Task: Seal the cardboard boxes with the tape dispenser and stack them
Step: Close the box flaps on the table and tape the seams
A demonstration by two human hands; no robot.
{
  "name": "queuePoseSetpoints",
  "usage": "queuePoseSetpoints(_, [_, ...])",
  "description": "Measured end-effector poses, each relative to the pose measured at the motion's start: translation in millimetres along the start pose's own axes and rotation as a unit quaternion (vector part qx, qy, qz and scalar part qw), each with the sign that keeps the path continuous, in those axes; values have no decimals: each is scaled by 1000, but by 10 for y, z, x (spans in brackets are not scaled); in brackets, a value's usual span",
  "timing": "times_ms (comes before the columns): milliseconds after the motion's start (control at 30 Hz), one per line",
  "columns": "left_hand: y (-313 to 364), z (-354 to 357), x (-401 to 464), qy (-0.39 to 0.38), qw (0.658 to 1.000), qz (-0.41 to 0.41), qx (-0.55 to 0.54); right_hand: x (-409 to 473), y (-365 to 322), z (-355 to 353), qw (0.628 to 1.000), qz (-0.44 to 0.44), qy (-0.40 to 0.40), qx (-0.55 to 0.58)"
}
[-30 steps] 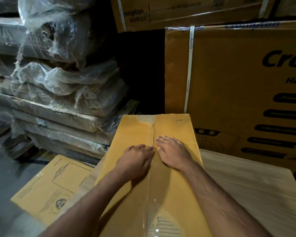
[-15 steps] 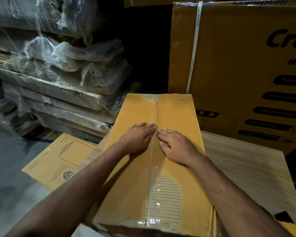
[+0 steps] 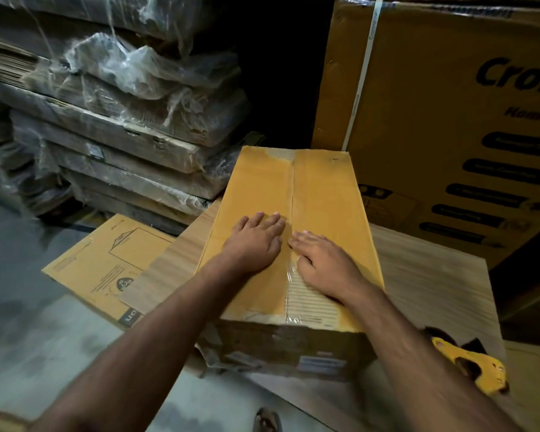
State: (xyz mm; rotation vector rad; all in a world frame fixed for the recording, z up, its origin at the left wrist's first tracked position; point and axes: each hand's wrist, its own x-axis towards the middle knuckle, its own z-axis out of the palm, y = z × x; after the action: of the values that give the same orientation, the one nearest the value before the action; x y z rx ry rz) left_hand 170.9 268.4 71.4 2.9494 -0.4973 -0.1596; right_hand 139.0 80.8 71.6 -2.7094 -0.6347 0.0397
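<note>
Cardboard box (image 3: 318, 188) closed, contents hidden, left hand (image 3: 256, 241) and right hand (image 3: 325, 266) flat on its taped seam, fingers apart.

Left hand (image 3: 256, 241) and right hand (image 3: 323, 263) flat on cardboard box (image 3: 325, 194), either side of taped seam, yellow tape dispenser (image 3: 471, 366) nearby

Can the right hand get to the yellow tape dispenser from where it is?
Probably yes. The right hand lies flat and empty on the box; the tape dispenser sits uncovered beside that forearm.

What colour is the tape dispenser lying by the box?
Yellow with black parts; the tape dispenser shows at lower right in the head view.
</note>
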Motion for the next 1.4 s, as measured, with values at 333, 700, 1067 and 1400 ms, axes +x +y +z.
queuePoseSetpoints(333, [261, -106, -711, 11, 997, 64, -39, -90, -153, -5, 998, 55, 20, 11])
queuePoseSetpoints(700, [270, 128, -958, 75, 995, 42, -54, -826, -563, 90, 999, 29, 16, -30])
queuePoseSetpoints(1067, [41, 249, -1398, 89, 985, 150, -15, -954, -695, 62, 991, 22, -30, -130])
queuePoseSetpoints(1400, [49, 274, -1420, 121, 983, 135, -11, -1164, -891, 643, 966, 18, 257, -23])
